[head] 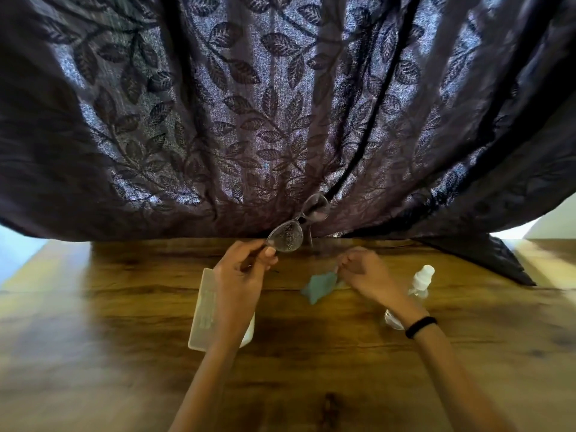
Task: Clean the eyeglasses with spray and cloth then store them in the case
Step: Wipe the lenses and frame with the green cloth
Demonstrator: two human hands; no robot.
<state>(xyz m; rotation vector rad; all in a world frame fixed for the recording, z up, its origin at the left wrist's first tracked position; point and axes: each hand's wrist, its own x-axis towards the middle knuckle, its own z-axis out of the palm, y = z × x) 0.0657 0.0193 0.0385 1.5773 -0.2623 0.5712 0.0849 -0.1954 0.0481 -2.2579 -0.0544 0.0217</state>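
My left hand point(246, 269) holds the eyeglasses point(297, 224) up above the table by the near lens rim; that lens is speckled with droplets. My right hand point(364, 271) is blurred, its fingers pinched on a corner of the pale blue cloth point(318, 288), which hangs down onto the wooden table point(311, 353). A clear spray bottle with a white cap point(419, 283) lies just right of my right wrist, partly hidden by it. A translucent white eyeglass case point(204, 310) lies under my left forearm.
A dark purple curtain with a leaf pattern point(280, 104) hangs across the far edge of the table and drapes onto it at the right. A black band sits on my right wrist point(420, 326).
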